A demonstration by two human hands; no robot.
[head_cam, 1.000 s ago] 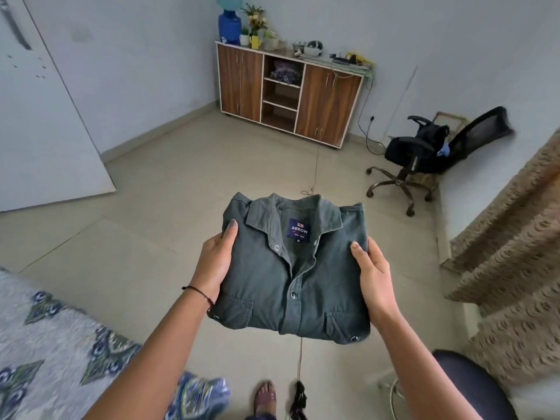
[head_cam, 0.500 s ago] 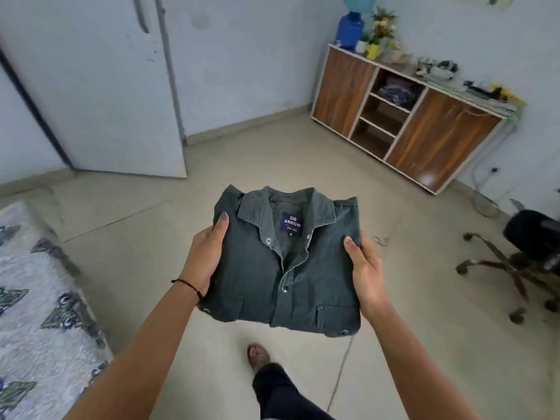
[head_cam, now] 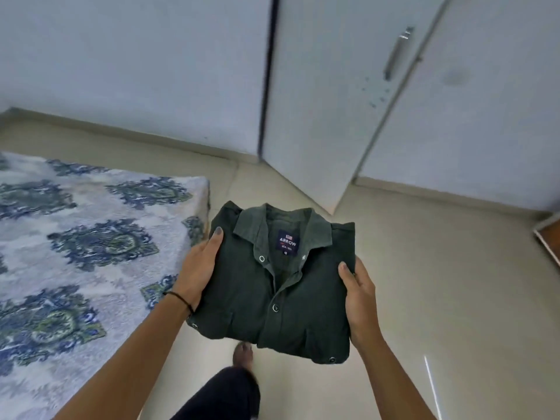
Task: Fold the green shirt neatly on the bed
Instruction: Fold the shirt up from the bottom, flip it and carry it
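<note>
Head cam view: the green shirt [head_cam: 272,286] is already folded into a tidy rectangle, collar up and buttoned, with a navy "ARROW" label showing inside the neck. It's held in the air over the floor [head_cam: 424,268], just off the corner of the bed [head_cam: 91,237], not resting on it. The left hand [head_cam: 200,268] has its grip clamped on the shirt's left edge, thumb on top and the other fingers hidden under the fabric. The right hand [head_cam: 360,295] does the same on the right edge. There's a thin black band on the left wrist. A foot [head_cam: 242,354] and dark trouser leg show below the shirt. A white door [head_cam: 348,101] with a metal handle stands behind.
</note>
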